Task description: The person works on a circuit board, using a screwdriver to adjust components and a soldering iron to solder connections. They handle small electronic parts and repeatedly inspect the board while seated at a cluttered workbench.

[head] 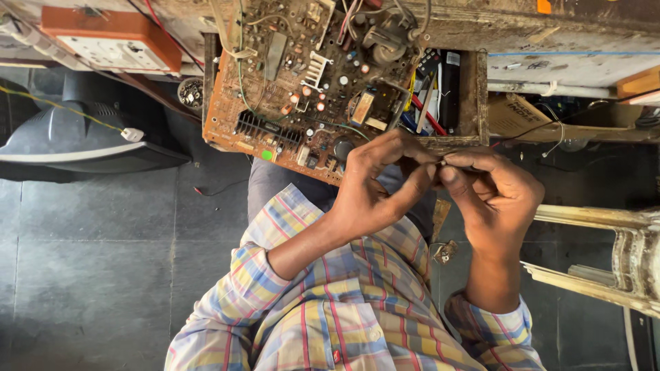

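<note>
Thin wire bit (440,163), light and bendy, pinched at both ends between left hand (375,189) and right hand (496,196) fingers, just below circuit board (302,82).

Two hands were in view, the left hand (371,189) and the right hand (491,196), their fingers (412,154) pinched together on something too small to make out. One brown circuit board (309,82) lay at the tabletop (570,65) edge. One grey television set (75,137) sat on the floor (89,261). One orange-topped switch box (113,38) rested at upper left. One open drawer (471,96) held several tools, too crowded to count.
</note>
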